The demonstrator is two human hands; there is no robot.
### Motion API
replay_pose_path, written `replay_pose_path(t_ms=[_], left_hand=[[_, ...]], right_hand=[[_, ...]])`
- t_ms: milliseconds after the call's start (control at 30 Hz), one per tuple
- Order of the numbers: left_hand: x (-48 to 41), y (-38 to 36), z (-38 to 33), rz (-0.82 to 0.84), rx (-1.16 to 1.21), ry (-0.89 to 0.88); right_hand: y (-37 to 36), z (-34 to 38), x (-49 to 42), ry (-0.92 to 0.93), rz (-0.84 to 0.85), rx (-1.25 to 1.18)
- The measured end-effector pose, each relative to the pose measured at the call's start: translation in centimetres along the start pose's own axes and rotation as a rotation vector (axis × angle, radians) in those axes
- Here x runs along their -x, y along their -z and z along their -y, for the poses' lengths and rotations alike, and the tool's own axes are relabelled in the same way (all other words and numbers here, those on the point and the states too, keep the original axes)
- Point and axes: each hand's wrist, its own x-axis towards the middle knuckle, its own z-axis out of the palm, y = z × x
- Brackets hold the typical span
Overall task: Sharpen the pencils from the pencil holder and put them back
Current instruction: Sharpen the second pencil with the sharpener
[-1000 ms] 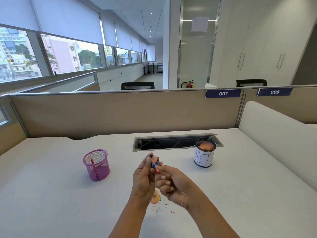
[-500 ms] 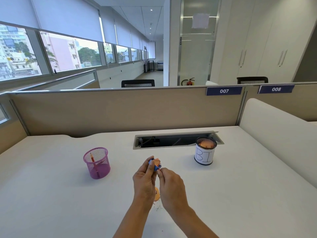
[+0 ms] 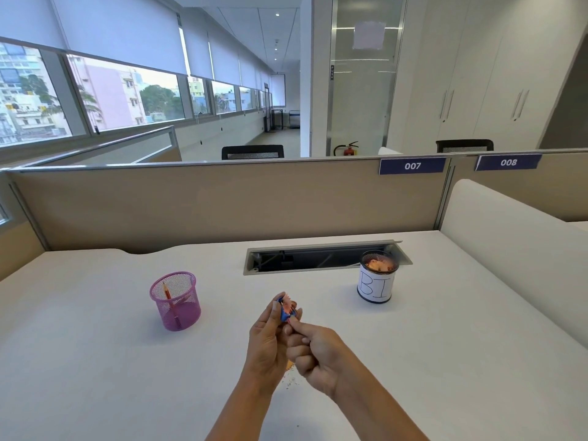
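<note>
**White table (image 3: 95, 361): pencil (image 3: 290, 320) in the sharpener (image 3: 284, 312)**

Loose shavings (image 3: 290, 366) lie on the table just beneath the hands. The left hand (image 3: 267, 342) pinches the blue sharpener in its fingers. The right hand (image 3: 313, 351) has its fingers curled round the mostly hidden pencil. Beyond and left of the fingers stands the pink pencil holder (image 3: 176, 302), with a second pencil (image 3: 167, 292) inside. Beyond and right stands a tin (image 3: 377, 286) holding shavings.

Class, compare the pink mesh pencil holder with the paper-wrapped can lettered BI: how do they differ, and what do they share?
The pink mesh pencil holder is see-through; the paper-wrapped can is opaque, lettered BI. The holder contains a red pencil; the can contains orange pencil shavings. The holder stands left on the white desk; the can stands right. Both are upright and open-topped.
</note>
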Motion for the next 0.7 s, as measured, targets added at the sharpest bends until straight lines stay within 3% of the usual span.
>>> replay_pose_path(t_ms=[333, 567, 700], left_hand=[[-0.9, 0.0, 0.8, 0.11, 0.184, 0.069], [-1.2, -0.4, 1.1, 0.163, 0.25, 0.059], [-0.9, -0.5, 0.5, 0.121, 0.193, 0.053]], right_hand=[[-0.2, -0.1, 0.0, -0.177, 0.206, -0.498], [-0.5, 0.0, 0.0, -0.18, 0.257, -0.581], [0.3, 0.1, -0.8, -0.145, 0.227, -0.458]])
